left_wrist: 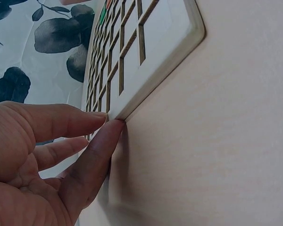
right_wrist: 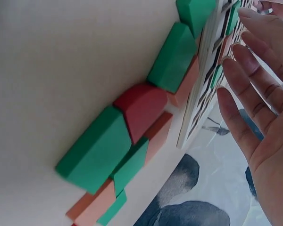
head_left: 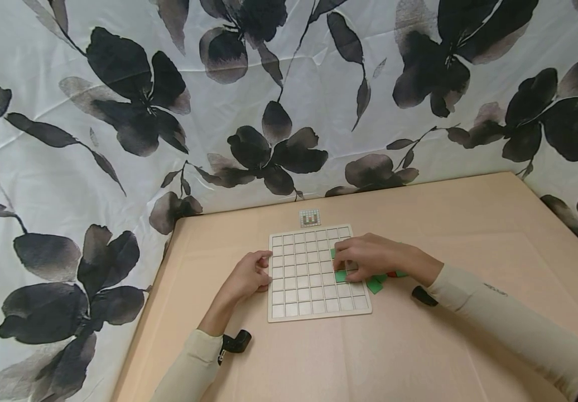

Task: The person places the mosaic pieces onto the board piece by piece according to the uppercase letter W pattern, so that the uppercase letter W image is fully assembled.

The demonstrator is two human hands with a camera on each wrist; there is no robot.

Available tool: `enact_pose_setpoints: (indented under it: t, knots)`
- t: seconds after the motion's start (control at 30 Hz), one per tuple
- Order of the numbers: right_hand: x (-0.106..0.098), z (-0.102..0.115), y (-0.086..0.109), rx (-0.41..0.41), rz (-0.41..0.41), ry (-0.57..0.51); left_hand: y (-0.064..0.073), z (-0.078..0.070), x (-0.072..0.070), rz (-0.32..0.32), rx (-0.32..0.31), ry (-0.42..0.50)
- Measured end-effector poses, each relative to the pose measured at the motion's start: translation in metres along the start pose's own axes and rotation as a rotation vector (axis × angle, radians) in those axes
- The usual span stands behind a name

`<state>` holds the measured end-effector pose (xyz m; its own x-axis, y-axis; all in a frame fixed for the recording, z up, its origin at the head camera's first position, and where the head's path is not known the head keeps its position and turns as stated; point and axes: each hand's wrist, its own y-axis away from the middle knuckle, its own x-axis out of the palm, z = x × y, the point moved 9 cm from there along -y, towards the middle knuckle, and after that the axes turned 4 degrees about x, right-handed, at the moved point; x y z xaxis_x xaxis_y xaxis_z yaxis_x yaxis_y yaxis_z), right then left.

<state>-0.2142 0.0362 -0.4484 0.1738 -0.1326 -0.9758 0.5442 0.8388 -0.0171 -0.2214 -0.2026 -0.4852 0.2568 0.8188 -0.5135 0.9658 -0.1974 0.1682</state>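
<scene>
A pale board with a grid of square cells (head_left: pixel 289 282) lies on the table, and a few green and orange tiles sit in its right part. At its left edge my left hand (head_left: pixel 250 274) touches the rim with thumb and fingertips; up close, in the left wrist view, the thumb (left_wrist: pixel 96 160) rests against the side. My right hand (head_left: pixel 369 257) reaches over the right side, its fingertips down at the cells beside a green tile (head_left: pixel 340 276). Seen from the right wrist, its fingers (right_wrist: pixel 245 89) are spread and slightly bent, the thumb end close to another green tile (right_wrist: pixel 232 19).
Several loose tiles lie right of the board: green (right_wrist: pixel 94 146), red (right_wrist: pixel 141 110) and orange (right_wrist: pixel 92 207), some leaning on one another. A small card with a coloured grid pattern (head_left: pixel 310 218) is behind the board. A floral cloth (head_left: pixel 249 100) hangs past the table's (head_left: pixel 470 223) far edge.
</scene>
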Motion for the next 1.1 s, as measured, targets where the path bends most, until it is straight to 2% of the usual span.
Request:
enact_pose_setpoints:
  t: [0.2, 0.4, 0.6, 1.1]
  knots:
    - [-0.007, -0.014, 0.007, 0.067, 0.026, -0.046, -0.003, -0.002, -0.001, -0.004, -0.011, 0.013]
    - [-0.015, -0.028, 0.016, 0.062, 0.014, -0.053, -0.007, -0.003, -0.001, -0.019, -0.029, 0.01]
    - [-0.018, -0.046, 0.024, 0.09, 0.008, -0.059, -0.01, -0.005, 0.0, -0.023, -0.049, 0.015]
    - [-0.017, -0.068, 0.047, 0.154, 0.024, -0.058, -0.01, -0.004, -0.001, -0.021, -0.051, 0.013]
